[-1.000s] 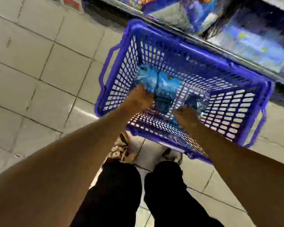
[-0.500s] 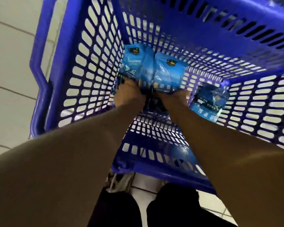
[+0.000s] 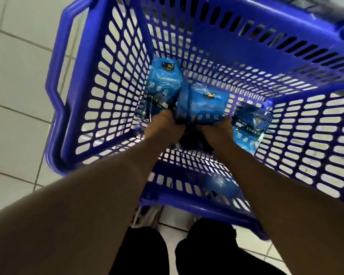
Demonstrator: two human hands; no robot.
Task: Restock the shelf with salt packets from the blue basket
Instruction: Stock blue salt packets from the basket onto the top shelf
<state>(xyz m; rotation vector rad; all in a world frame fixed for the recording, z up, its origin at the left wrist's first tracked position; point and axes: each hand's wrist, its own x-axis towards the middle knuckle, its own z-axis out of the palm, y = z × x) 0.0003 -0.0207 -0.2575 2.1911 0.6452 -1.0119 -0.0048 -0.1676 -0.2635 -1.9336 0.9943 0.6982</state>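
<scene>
Blue salt packets (image 3: 204,108) gripped by both hands (image 3: 163,127) inside basket (image 3: 83,80).

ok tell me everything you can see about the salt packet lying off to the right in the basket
The loose salt packet is a glossy blue plastic pouch with pale printed characters and a dark band of small text. It lies tilted near the right wall of the blue basket, on the slotted floor. Its top end is blurred. No hand grips it, though the right hand, gripping another packet, sits right beside its edge; contact can't be told.

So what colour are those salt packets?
Bright blue with pale lettering and a small dark-and-gold emblem near the top, as on the left packet; seen in the head view.
</scene>
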